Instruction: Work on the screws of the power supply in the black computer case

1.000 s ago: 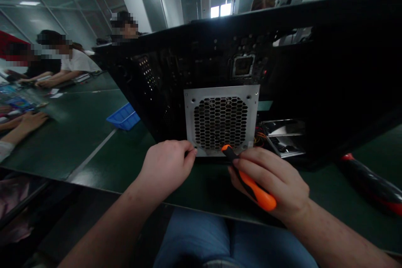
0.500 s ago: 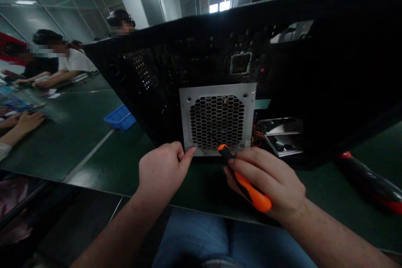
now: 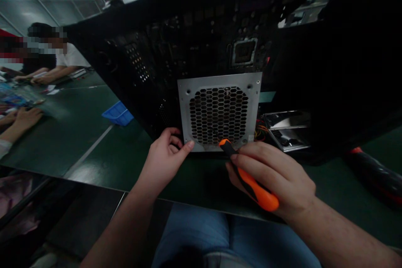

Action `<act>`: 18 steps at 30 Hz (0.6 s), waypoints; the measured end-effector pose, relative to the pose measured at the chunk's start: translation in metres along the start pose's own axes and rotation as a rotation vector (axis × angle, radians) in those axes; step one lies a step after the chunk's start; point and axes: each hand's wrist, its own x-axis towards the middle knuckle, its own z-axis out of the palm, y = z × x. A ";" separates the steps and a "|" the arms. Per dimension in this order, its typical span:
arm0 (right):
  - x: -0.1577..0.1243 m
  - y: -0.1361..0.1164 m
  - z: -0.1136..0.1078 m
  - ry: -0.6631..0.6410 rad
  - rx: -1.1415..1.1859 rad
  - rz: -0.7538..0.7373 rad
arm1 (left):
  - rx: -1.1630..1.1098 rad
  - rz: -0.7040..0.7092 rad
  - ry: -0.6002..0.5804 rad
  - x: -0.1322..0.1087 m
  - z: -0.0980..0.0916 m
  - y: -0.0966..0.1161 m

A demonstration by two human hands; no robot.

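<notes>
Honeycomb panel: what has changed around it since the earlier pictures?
The left hand has opened its pinch; its fingers spread beside the panel, thumb at the lower-left corner. The case looks larger. The right hand still grips the orange-black tool.

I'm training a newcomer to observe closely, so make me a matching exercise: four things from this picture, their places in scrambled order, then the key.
Things
1. Orange-and-black tool
2. Blue basket
3. Honeycomb panel
4. Black-and-red tool

Places
A. Beside the left hand's thumb
B. On the table, at the picture's right edge
C. In the right hand
D. On the table, left of the computer case

Pairs: 1-C, 2-D, 3-A, 4-B
</notes>
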 end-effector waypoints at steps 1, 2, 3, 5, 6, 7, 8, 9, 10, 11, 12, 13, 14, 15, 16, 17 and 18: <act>0.000 0.000 0.000 -0.009 0.017 0.003 | 0.002 -0.004 -0.003 0.000 0.000 0.000; -0.001 0.000 -0.001 -0.021 0.028 0.007 | 0.006 -0.007 -0.003 0.001 0.000 -0.001; -0.001 0.000 -0.001 -0.026 0.038 0.006 | 0.012 -0.009 -0.003 0.001 0.000 -0.001; -0.003 0.002 -0.001 -0.025 0.042 0.006 | 0.021 -0.009 -0.006 0.001 0.001 -0.001; -0.003 0.002 -0.001 -0.023 0.045 0.001 | 0.024 -0.008 -0.008 0.000 0.001 -0.001; -0.004 0.003 0.000 -0.025 0.049 -0.003 | 0.025 -0.008 -0.011 0.000 0.002 -0.001; -0.004 0.005 0.001 -0.028 0.058 -0.011 | 0.025 -0.009 -0.016 0.000 0.002 0.000; -0.003 0.005 0.002 -0.032 0.070 -0.017 | 0.026 -0.010 -0.025 -0.001 0.002 0.000; -0.002 0.006 0.003 -0.034 0.086 -0.020 | 0.027 -0.013 -0.038 -0.001 0.002 0.001; 0.000 0.006 0.003 -0.031 0.103 -0.020 | 0.026 -0.018 -0.055 -0.001 0.001 0.002; 0.002 0.005 0.003 -0.021 0.118 -0.011 | 0.025 -0.026 -0.073 -0.001 0.001 0.002; 0.003 0.003 0.001 -0.007 0.133 0.000 | 0.021 -0.036 -0.090 0.000 0.000 0.002; 0.004 0.001 -0.002 0.007 0.145 0.016 | 0.015 -0.046 -0.105 0.001 -0.001 0.002; 0.004 -0.003 -0.006 0.018 0.153 0.035 | 0.007 -0.054 -0.119 0.002 -0.001 0.002; 0.002 -0.007 -0.013 0.032 0.157 0.050 | -0.005 -0.061 -0.132 0.003 -0.002 0.002; -0.001 -0.011 -0.022 0.045 0.150 0.068 | -0.019 -0.067 -0.143 0.003 -0.003 0.003; -0.006 -0.015 -0.034 0.059 0.132 0.091 | -0.032 -0.072 -0.149 0.003 -0.003 0.004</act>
